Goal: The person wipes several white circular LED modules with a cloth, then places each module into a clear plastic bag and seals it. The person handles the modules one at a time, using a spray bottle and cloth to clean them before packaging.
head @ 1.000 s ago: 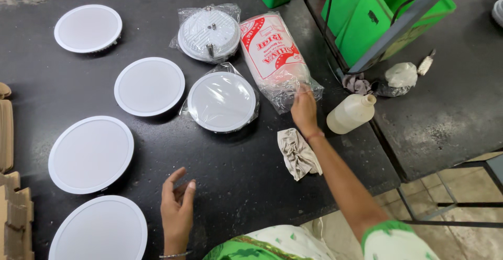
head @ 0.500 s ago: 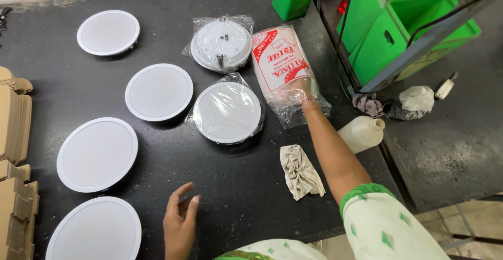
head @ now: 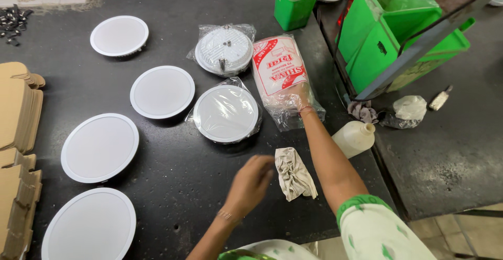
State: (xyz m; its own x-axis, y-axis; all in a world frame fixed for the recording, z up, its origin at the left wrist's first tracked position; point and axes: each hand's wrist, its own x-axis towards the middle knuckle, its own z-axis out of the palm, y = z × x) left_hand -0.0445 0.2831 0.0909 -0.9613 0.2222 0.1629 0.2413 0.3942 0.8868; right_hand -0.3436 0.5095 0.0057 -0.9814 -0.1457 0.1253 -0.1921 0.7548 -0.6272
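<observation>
Packet: clear plastic bag (head: 280,79) printed red and white lay flat on the black tabletop (head: 173,176), just beside the wrapped round white lamp (head: 225,113).
Right hand (head: 294,93): it rested on the bag's near end; fingers hidden, so whether it gripped I could not tell.
Left hand (head: 252,182): loosely curled, empty, above the tabletop near the crumpled rag (head: 294,173).
Handling: probably light, soft and slippery; best pinched at the slack near end.

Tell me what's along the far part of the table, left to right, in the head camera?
Bare round light → bagged light, back side up → plastic packet with right hand in it → green bins.
</observation>
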